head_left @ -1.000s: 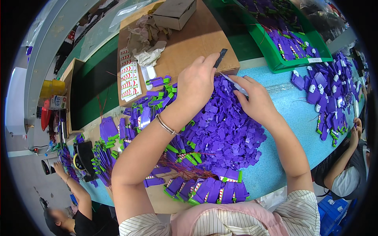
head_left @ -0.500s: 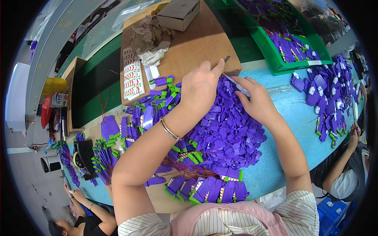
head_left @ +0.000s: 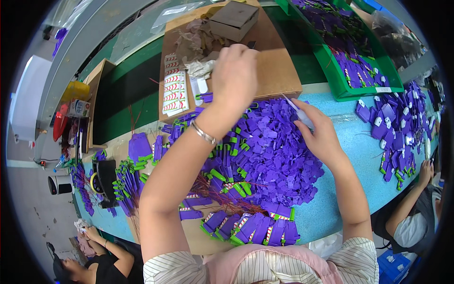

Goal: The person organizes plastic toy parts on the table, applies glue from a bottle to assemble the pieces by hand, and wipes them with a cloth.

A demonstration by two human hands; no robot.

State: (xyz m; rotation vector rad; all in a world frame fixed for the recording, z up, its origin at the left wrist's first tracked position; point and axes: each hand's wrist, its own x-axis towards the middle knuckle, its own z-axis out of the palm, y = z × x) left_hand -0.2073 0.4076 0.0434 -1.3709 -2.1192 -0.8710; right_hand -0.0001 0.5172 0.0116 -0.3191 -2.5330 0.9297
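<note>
The pale pointed tool (head_left: 304,117) sits in the right hand (head_left: 322,135), pinched between thumb and fingers. Its long axis slants from that grip away from the person and leftward, so that its thin tip points toward the near corner of the wooden board (head_left: 279,71), on the side where the left hand (head_left: 235,72) is. The right hand is the nearer one, as it holds the tool; the left is well apart, farther out and to the left, above the board.

The left hand's fingers are bent and close together but blurred. A dark piece (head_left: 251,45) shows just beyond its fingertips; whether they pinch it cannot be told. The heap of small purple pieces (head_left: 279,161) lies on the near side of both hands, largely to the right hand's left, on the blue surface (head_left: 364,151). The sticker sheet (head_left: 175,97) is left of the left hand, and the grey box (head_left: 234,21) just beyond it.

Half a second ago the left hand was just beside the tool's tip, a dark strip jutting from its fingers; now a clear gap separates them. The right hand's grip looks unchanged.
</note>
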